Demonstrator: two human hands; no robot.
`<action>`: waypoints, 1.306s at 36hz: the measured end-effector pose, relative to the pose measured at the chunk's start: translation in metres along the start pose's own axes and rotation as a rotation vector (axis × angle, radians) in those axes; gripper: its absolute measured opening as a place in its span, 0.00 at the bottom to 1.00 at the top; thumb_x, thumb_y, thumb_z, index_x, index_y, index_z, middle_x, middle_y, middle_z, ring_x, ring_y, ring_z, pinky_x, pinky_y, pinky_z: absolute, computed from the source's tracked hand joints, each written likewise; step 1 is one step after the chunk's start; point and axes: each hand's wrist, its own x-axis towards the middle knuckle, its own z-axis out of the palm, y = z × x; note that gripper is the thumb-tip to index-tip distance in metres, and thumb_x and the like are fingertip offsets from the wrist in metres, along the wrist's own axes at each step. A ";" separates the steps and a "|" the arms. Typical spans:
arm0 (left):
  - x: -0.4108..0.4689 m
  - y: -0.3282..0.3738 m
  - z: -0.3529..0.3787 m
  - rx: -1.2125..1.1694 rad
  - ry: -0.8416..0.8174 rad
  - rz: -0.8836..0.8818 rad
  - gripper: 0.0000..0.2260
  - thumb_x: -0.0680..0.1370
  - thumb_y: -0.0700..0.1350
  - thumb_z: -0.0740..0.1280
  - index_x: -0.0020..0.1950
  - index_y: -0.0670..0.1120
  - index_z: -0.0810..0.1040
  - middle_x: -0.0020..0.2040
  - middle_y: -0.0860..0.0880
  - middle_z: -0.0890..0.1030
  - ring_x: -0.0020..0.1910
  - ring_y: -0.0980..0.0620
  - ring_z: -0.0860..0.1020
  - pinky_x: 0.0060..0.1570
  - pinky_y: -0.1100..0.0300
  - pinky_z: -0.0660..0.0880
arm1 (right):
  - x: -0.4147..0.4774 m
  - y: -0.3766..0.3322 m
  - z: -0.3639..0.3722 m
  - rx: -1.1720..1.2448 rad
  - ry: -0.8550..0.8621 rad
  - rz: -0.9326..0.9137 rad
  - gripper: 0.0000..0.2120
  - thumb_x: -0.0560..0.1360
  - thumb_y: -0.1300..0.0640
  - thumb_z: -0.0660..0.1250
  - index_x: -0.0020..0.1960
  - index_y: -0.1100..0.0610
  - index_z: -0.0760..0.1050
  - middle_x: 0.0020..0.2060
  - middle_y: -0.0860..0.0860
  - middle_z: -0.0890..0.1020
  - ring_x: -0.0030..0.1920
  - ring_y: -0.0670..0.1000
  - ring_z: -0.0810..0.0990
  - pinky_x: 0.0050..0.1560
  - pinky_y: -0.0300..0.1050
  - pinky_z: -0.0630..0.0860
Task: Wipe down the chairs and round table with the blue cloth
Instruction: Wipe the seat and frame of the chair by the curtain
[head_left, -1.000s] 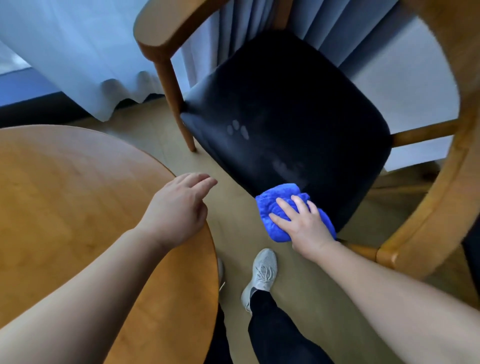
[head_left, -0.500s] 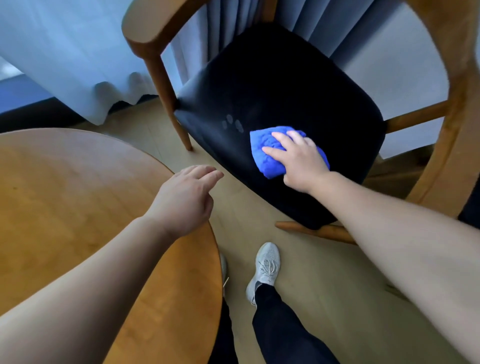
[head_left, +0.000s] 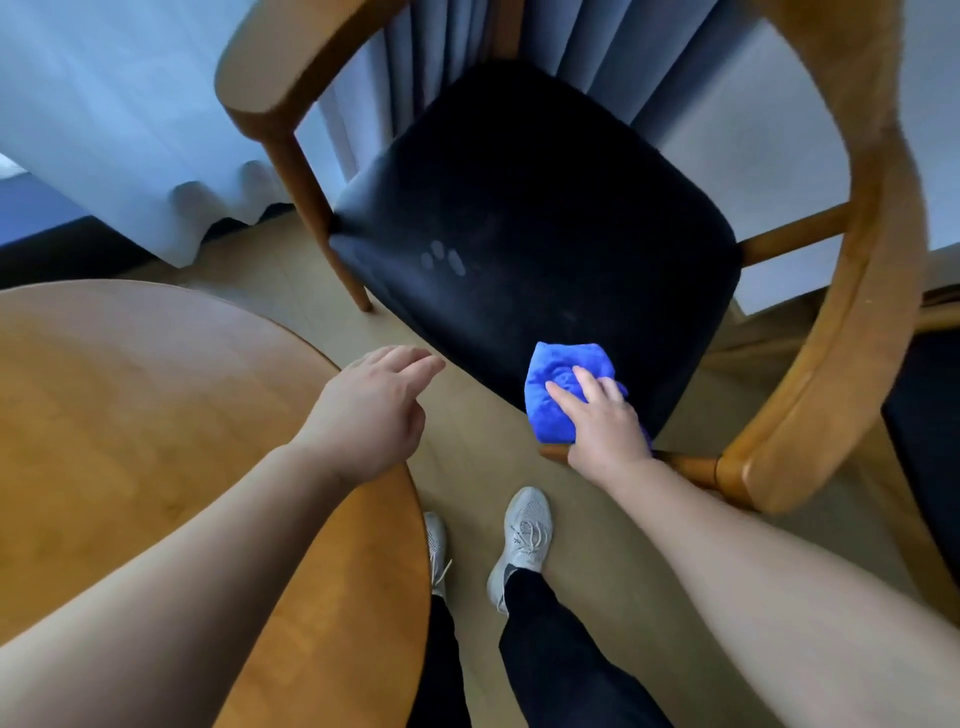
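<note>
Blue cloth (head_left: 556, 379) on the chair seat (head_left: 519, 208)
The right hand (head_left: 605, 426) presses it flat-fingered at the black seat's near edge — the left hand (head_left: 369, 410), grip loose and empty, sits over the round worktop (head_left: 130, 415) rim.

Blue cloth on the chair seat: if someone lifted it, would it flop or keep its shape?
Probably floppy: the blue cloth lies bunched in soft folds under the right hand. It looks fluffy, so likely light for its size. Pushed, it should slide easily on the smooth black seat rather than roll.
</note>
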 end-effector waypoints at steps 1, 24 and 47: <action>-0.001 0.002 -0.004 0.003 -0.006 -0.001 0.21 0.75 0.36 0.61 0.68 0.46 0.72 0.64 0.46 0.76 0.64 0.45 0.72 0.60 0.54 0.71 | -0.007 -0.001 -0.002 0.012 -0.045 0.018 0.37 0.72 0.61 0.64 0.77 0.44 0.55 0.77 0.50 0.52 0.72 0.57 0.55 0.68 0.54 0.65; -0.096 0.153 -0.193 -0.075 0.078 -0.103 0.23 0.78 0.60 0.57 0.73 0.56 0.63 0.68 0.57 0.71 0.66 0.58 0.68 0.62 0.64 0.65 | -0.196 -0.040 -0.231 0.288 0.318 -0.449 0.34 0.65 0.59 0.66 0.72 0.53 0.69 0.72 0.55 0.67 0.71 0.59 0.66 0.64 0.57 0.70; -0.044 0.296 -0.200 -0.606 0.470 -0.399 0.18 0.74 0.41 0.68 0.56 0.60 0.69 0.52 0.61 0.76 0.54 0.62 0.75 0.55 0.59 0.76 | -0.177 0.074 -0.336 0.452 -0.034 -0.864 0.44 0.69 0.42 0.71 0.77 0.38 0.48 0.76 0.37 0.49 0.74 0.39 0.55 0.72 0.38 0.58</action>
